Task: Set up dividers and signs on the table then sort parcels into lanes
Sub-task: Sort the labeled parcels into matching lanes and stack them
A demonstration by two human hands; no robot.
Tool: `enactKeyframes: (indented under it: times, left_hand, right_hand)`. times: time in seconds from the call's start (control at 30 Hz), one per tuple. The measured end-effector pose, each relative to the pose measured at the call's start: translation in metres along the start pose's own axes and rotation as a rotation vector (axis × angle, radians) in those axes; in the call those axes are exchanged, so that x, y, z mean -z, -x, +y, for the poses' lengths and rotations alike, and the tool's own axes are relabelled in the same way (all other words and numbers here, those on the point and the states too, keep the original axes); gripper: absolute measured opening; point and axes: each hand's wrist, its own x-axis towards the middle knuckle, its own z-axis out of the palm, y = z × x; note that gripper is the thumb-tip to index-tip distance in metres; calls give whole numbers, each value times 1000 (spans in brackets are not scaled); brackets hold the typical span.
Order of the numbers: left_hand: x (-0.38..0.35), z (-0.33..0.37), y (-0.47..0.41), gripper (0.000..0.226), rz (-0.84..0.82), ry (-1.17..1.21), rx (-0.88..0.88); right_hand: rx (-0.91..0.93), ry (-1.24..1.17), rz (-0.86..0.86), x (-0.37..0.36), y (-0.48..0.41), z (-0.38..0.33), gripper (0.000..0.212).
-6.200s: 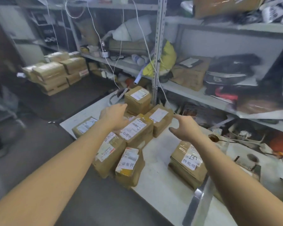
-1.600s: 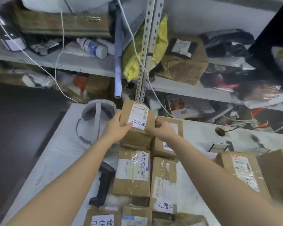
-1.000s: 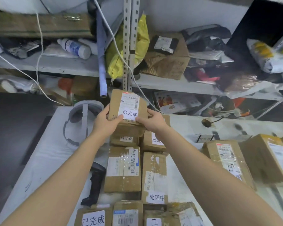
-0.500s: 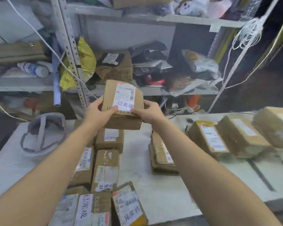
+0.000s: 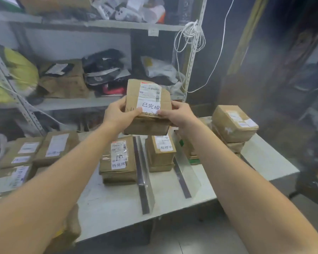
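Observation:
I hold a brown cardboard parcel (image 5: 147,123) with a white shipping label and a white tag of printed characters up in the air above the table. My left hand (image 5: 118,114) grips its left side and my right hand (image 5: 174,113) grips its right side. Below it, two clear upright dividers (image 5: 144,173) (image 5: 186,165) with dark base strips stand on the white table (image 5: 173,197). A stack of parcels (image 5: 117,160) lies left of the first divider, another stack (image 5: 161,153) sits between the dividers, and a third stack (image 5: 233,125) sits at the far right.
Several loose parcels (image 5: 37,151) lie on the table's left part. Metal shelving (image 5: 77,103) crammed with bags and boxes runs behind the table. White cords (image 5: 191,37) hang from the shelf post. The table's front edge and dark floor are near me.
I lifted the parcel off the pile at the left and carried it to the right; my view swung right with it, so the dividers and sorted stacks now lie under the parcel.

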Motion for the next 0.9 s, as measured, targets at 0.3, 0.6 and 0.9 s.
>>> enactKeyframes:
  times: [0.3,0.6,0.9]
  left_hand:
    - [-123,35,-35,51,-131,53,-17]
    - [-219,34,-102,55,-155,70,14]
    - [-284,11,-100,65,-110,23,102]
  right_hand:
    - [-58,34,79,120,-34,23,48]
    - [-128,143,141,196,-107,46,50]
    - [-216,209,57,245,-149,105,67]
